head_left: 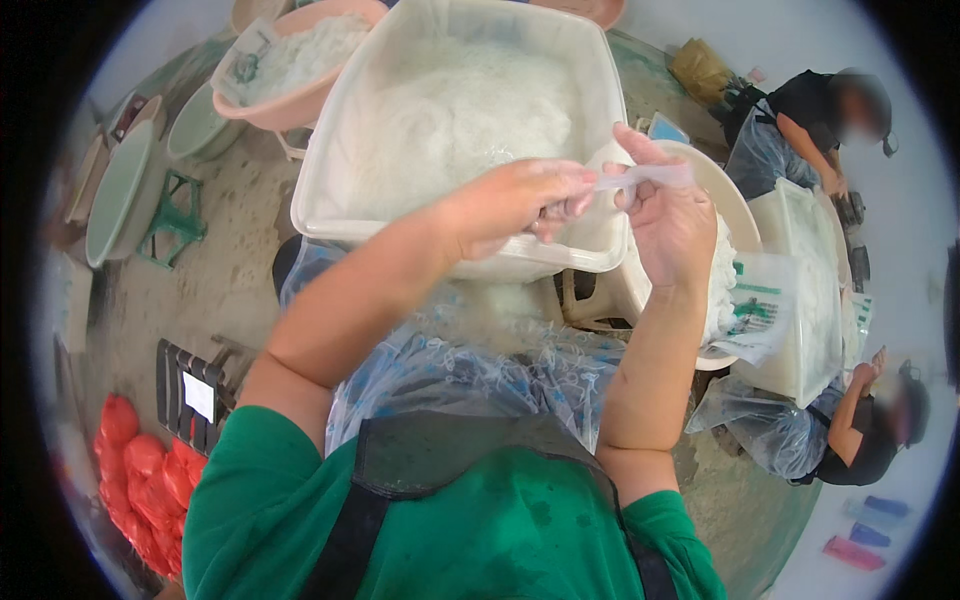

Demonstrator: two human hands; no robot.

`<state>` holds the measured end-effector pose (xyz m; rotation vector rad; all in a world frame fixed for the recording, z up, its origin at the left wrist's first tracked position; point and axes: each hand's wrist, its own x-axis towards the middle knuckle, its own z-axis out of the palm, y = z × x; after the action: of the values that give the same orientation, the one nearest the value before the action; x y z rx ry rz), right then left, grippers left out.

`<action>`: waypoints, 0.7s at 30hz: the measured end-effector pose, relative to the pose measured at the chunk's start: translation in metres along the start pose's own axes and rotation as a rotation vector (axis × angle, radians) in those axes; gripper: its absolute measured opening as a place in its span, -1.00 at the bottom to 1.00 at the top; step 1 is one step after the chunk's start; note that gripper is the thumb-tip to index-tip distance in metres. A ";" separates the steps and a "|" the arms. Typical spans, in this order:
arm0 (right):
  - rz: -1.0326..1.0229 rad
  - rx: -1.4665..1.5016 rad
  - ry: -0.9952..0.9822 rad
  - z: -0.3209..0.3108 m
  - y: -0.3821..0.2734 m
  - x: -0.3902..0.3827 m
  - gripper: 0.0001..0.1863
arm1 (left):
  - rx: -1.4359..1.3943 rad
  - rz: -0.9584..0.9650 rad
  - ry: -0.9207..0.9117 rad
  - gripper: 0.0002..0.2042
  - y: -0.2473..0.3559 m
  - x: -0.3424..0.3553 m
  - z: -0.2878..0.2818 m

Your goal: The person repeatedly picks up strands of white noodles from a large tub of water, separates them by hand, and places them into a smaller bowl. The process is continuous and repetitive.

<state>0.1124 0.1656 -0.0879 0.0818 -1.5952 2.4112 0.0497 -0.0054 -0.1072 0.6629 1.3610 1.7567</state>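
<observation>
One translucent strip (pixel 655 176) is in process — left fingers (pixel 572 179) clamped on it; right fingers (pixel 642 146), I cannot tell. The loaded white tub (pixel 322 190) suggests much remains.

Tub (pixel 318 190) ahead, stool (pixel 172 222) left (basin (pixel 122 190) beyond)

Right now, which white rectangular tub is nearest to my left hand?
The large white tub below your left hand; the other white tub stands farther right, beyond the round cream basin.
</observation>
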 end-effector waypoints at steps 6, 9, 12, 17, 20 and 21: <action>-0.426 -1.495 -0.181 0.027 -0.010 -0.001 -0.84 | 1.398 0.651 0.343 -0.57 0.021 0.007 -0.013; -0.451 -1.256 -0.156 0.030 -0.015 0.000 -0.86 | 0.644 0.594 0.459 -0.54 0.024 0.008 -0.002; -0.363 -0.705 -0.142 0.013 -0.015 -0.001 -0.76 | 0.203 0.394 0.251 -0.57 0.006 0.007 0.021; -0.257 0.185 0.210 -0.027 -0.009 -0.003 -0.57 | 0.362 0.073 0.060 -0.71 0.018 -0.005 -0.005; -0.205 0.244 0.182 -0.023 -0.003 -0.003 -0.65 | 0.439 0.174 -0.047 -0.78 -0.023 0.001 -0.011; -0.209 0.372 0.157 -0.014 -0.003 -0.002 -0.73 | 0.570 0.365 0.067 -0.82 -0.036 0.006 -0.002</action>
<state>0.1166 0.1790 -0.0909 0.1162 -1.0050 2.4471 0.0550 0.0023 -0.1426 1.2335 1.9048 1.6677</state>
